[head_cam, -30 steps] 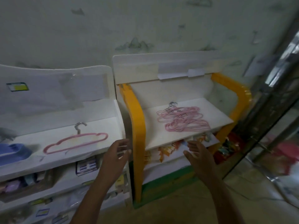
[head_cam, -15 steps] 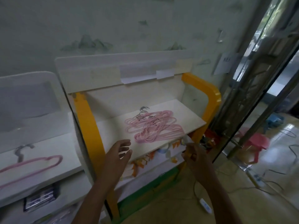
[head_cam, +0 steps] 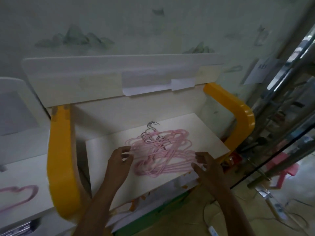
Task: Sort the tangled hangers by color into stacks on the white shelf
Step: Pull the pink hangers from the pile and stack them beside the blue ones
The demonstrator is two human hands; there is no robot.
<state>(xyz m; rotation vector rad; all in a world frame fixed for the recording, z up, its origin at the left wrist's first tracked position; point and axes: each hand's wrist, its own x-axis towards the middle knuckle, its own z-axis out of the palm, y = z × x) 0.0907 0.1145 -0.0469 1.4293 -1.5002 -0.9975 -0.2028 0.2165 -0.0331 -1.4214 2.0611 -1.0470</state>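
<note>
From my feed the pink hangers (head_cam: pixel 158 150) lie tangled on the white shelf (head_cam: pixel 196 132), so I can't count them or trace which metal hook belongs to which, and a paper sign (head_cam: pixel 257 72) on the wall right of the shelf is too blurred to read. My left hand (head_cam: pixel 119 159) and right hand (head_cam: pixel 207 165) sit at the pile's left and right edges, fingers loosely spread, gripping nothing I can see. Left of the shelf, another pink hanger (head_cam: pixel 18 196) is cut off by the frame, and yellow side frames (head_cam: pixel 61 167) flank the shelf.
</note>
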